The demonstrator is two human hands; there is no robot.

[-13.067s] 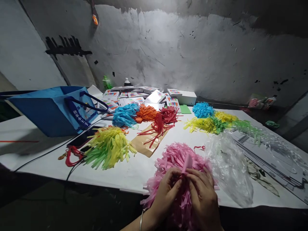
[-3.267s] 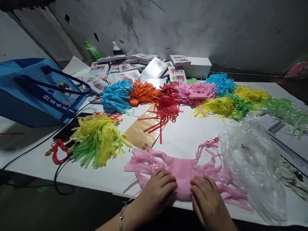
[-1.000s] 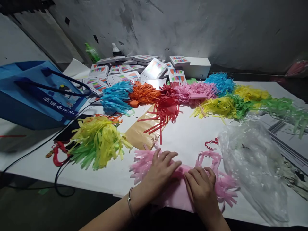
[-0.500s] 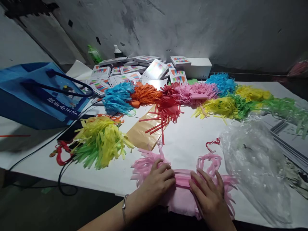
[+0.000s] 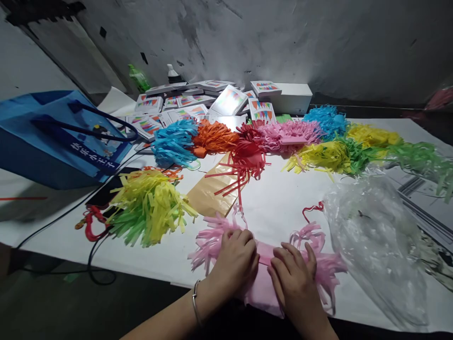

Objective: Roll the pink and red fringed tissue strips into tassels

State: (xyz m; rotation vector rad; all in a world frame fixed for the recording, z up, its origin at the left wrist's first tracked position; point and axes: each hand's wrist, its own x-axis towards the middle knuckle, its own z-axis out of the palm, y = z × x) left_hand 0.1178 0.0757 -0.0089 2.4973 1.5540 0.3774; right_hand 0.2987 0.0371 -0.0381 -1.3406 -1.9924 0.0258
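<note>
Pink fringed paper (image 5: 264, 295) lies flat at the near edge of the white table (image 5: 279, 203), both my hands on it. A darker folded band runs across its middle, cut strips spreading left and right. My left hand (image 5: 236, 257) is curled down over the left part; fingertips partly hidden, can't tell if they pinch. Silver bracelet (image 5: 195, 302) on that wrist. My right hand (image 5: 293, 276) rests on the right part, fingers loosely spread, not closed around anything. Red string (image 5: 313, 208) just beyond the right-hand fringe, clear plastic bag (image 5: 375, 250) to the right. Brown paper sheet (image 5: 208, 193) farther off, left of centre; yellow-green fringe bundle (image 5: 152, 205) to its left. Far side: orange bundle (image 5: 215, 137), another pink bundle (image 5: 283, 132), piled printed boxes (image 5: 228, 100) behind. Blue bag (image 5: 46, 146) at far left.
</note>
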